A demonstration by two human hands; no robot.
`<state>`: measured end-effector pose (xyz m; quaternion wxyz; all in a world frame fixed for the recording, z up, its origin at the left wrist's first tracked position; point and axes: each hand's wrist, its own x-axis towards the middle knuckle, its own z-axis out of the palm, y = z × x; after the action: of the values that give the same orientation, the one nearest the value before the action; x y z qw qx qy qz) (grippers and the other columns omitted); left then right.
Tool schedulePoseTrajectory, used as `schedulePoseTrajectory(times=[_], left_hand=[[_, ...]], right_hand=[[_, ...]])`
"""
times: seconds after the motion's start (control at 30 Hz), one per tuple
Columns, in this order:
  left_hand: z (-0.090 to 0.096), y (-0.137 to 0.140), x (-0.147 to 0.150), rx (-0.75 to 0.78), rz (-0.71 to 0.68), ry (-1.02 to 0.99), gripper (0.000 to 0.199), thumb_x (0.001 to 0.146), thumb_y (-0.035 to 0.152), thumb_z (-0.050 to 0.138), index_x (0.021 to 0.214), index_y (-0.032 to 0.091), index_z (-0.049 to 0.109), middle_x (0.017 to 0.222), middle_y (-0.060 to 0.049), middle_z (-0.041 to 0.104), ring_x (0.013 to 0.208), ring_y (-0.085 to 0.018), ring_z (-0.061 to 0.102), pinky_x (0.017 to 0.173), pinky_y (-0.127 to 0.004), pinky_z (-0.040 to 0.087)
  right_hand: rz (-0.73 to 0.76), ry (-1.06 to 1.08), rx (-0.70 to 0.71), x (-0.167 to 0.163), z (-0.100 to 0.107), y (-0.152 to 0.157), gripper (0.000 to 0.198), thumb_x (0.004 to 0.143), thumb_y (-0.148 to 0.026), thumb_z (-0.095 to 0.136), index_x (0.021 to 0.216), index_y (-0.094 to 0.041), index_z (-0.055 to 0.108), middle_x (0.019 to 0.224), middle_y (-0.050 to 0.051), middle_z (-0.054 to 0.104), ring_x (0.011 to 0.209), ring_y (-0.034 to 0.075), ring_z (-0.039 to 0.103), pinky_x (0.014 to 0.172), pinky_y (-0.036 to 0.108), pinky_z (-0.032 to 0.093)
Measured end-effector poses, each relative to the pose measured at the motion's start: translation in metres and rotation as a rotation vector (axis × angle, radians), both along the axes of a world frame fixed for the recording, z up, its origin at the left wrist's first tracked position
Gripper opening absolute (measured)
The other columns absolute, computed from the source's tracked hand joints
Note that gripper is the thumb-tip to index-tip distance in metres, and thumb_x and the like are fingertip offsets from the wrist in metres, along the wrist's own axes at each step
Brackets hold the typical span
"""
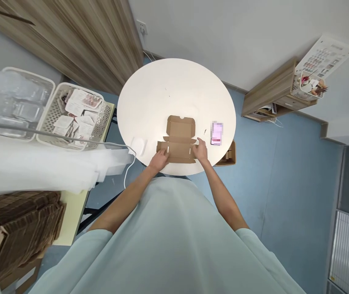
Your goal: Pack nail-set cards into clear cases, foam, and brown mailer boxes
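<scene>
An unfolded brown cardboard box [180, 150] lies on the round white table [150, 90], near its front edge. Its lid panel stretches away from me, and narrow slots show near both side flaps. My left hand [159, 158] is closed on the left side flap, fingers bent over the cardboard. On the other side, my right hand [201, 151] holds the right flap, with its index finger pointing up along the edge. The undersides of both flaps and some fingertips are hidden. A phone with a pink screen [216, 133] lies right of my right hand.
A white device [138, 145] with a cable sits at the table's left edge. Baskets of packets [78, 118] and clear plastic containers [15, 102] stand left, above stacked flat cardboard [24, 232]. An open carton [230, 154] stands below the table's right edge.
</scene>
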<state>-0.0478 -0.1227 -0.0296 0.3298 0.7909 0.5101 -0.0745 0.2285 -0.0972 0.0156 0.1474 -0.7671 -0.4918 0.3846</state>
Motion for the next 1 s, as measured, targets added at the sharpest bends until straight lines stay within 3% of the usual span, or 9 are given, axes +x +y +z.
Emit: schedulePoseTrajectory(times=[0.1,0.23,0.4,0.53,0.63,0.77,0.87,1.0], left_hand=[[-0.004,0.001,-0.010,-0.063,0.034,-0.029,0.047,0.093,0.021,0.072,0.140,0.021,0.077,0.171,-0.021,0.052,0.158,-0.041,0.053,0.128,-0.055,0.050],[-0.008,0.002,-0.016,-0.147,0.081,-0.050,0.044,0.097,0.025,0.065,0.139,0.022,0.080,0.180,-0.014,0.044,0.161,-0.038,0.051,0.131,-0.050,0.048],[-0.010,0.003,-0.022,-0.191,0.102,-0.101,0.037,0.100,0.025,0.059,0.126,0.021,0.085,0.182,-0.010,0.043,0.151,-0.037,0.062,0.129,-0.047,0.051],[-0.009,0.002,-0.024,-0.192,0.169,-0.157,0.035,0.099,0.026,0.063,0.129,0.020,0.080,0.180,-0.012,0.045,0.151,-0.036,0.063,0.128,-0.046,0.051],[-0.007,0.003,-0.025,-0.194,0.296,-0.192,0.044,0.098,0.031,0.070,0.141,0.021,0.069,0.168,-0.015,0.059,0.144,-0.033,0.068,0.122,-0.047,0.056],[-0.003,0.010,-0.026,-0.211,0.453,-0.206,0.074,0.099,0.038,0.073,0.165,0.019,0.044,0.160,-0.017,0.067,0.136,-0.032,0.073,0.118,-0.047,0.057],[0.000,0.016,-0.026,-0.220,0.442,-0.187,0.095,0.096,0.039,0.078,0.175,0.019,0.030,0.163,-0.017,0.065,0.138,-0.033,0.071,0.119,-0.046,0.055],[0.004,0.023,-0.027,-0.228,0.393,-0.159,0.107,0.084,0.026,0.085,0.176,0.023,0.032,0.162,-0.015,0.066,0.147,-0.034,0.066,0.120,-0.042,0.053]], right_hand=[[0.145,-0.075,-0.160,-0.015,-0.003,0.028,0.067,0.105,-0.027,0.058,0.169,-0.013,0.044,0.161,0.025,0.057,0.142,0.037,0.065,0.122,0.052,0.053],[0.274,-0.126,-0.224,-0.028,-0.010,0.042,0.072,0.108,-0.027,0.055,0.176,-0.019,0.033,0.164,0.023,0.051,0.139,0.037,0.067,0.120,0.054,0.055],[0.331,-0.136,-0.212,-0.030,-0.015,0.027,0.088,0.105,-0.037,0.066,0.181,-0.027,0.023,0.160,0.021,0.049,0.130,0.037,0.072,0.115,0.057,0.058],[0.414,-0.094,-0.226,-0.028,-0.016,0.003,0.129,0.089,-0.050,0.090,0.184,-0.032,0.003,0.167,0.022,0.040,0.144,0.040,0.064,0.114,0.054,0.059],[0.496,-0.064,-0.242,-0.025,-0.017,-0.013,0.154,0.078,-0.047,0.102,0.182,-0.035,-0.011,0.177,0.026,0.025,0.157,0.043,0.051,0.117,0.057,0.058],[0.525,-0.081,-0.245,-0.023,-0.019,-0.020,0.151,0.081,-0.036,0.101,0.182,-0.034,-0.011,0.179,0.028,0.024,0.159,0.043,0.051,0.117,0.056,0.058],[0.516,-0.111,-0.241,-0.023,-0.020,-0.016,0.140,0.087,-0.032,0.096,0.183,-0.033,-0.006,0.178,0.028,0.028,0.152,0.043,0.058,0.115,0.056,0.059],[0.511,-0.127,-0.216,-0.024,-0.022,-0.014,0.144,0.085,-0.033,0.097,0.183,-0.038,-0.009,0.178,0.027,0.029,0.149,0.043,0.061,0.115,0.057,0.059]])
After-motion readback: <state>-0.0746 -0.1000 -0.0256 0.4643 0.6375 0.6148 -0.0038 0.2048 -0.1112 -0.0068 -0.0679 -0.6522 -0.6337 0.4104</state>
